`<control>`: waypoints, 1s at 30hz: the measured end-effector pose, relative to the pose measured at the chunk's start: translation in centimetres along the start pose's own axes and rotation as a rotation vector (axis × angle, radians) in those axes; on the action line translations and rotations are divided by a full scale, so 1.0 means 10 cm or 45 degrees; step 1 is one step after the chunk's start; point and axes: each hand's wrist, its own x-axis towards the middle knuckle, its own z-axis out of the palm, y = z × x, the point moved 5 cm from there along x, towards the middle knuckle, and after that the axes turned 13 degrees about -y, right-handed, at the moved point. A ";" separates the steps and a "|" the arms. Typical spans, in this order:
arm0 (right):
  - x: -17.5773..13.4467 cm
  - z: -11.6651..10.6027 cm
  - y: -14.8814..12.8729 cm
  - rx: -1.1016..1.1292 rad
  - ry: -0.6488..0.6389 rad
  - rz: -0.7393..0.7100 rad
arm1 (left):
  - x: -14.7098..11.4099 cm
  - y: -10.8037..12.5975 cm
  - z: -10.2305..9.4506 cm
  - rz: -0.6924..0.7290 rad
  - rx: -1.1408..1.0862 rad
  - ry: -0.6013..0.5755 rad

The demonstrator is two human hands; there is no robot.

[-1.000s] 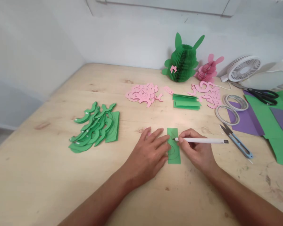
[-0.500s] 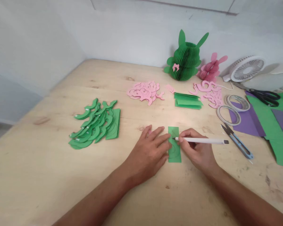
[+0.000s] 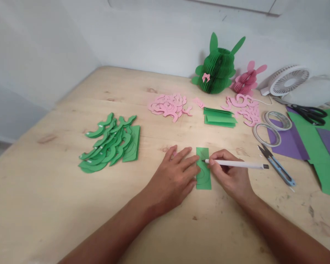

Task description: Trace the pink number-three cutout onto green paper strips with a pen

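A small green paper strip [image 3: 204,183] lies flat on the wooden table, with curved pencil-like lines drawn on it. My left hand [image 3: 177,176] rests with its fingers spread, the fingertips pressing the strip's left edge. A bit of pink paper [image 3: 175,153] peeks out between its fingers, mostly hidden. In my right hand [image 3: 231,176] a white pen [image 3: 240,164] is pinched, its dark tip at the upper middle of the strip. To the left lies a pile of green paper cutouts [image 3: 107,146], some with white patches, beside a green card with outlines drawn on it.
Behind my hands are pink cutouts [image 3: 167,106] and folded green strips [image 3: 220,119]. A green paper rabbit [image 3: 217,71] and a pink one [image 3: 246,82] stand by the wall, near a white fan [image 3: 290,80]. At right lie tape rolls [image 3: 266,135], thread snips [image 3: 280,170] and black-handled scissors [image 3: 308,112].
The pen tip has shifted very slightly on the green strip. My left hand stays in place, and the view has moved a little.
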 end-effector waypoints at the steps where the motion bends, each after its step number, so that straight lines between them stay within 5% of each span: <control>1: 0.00 0.00 0.00 -0.002 0.004 -0.001 | 0.00 0.00 0.00 0.002 -0.001 0.003; 30: -0.01 0.02 0.02 0.008 -0.013 0.006 | -0.01 0.00 0.01 -0.010 -0.008 -0.001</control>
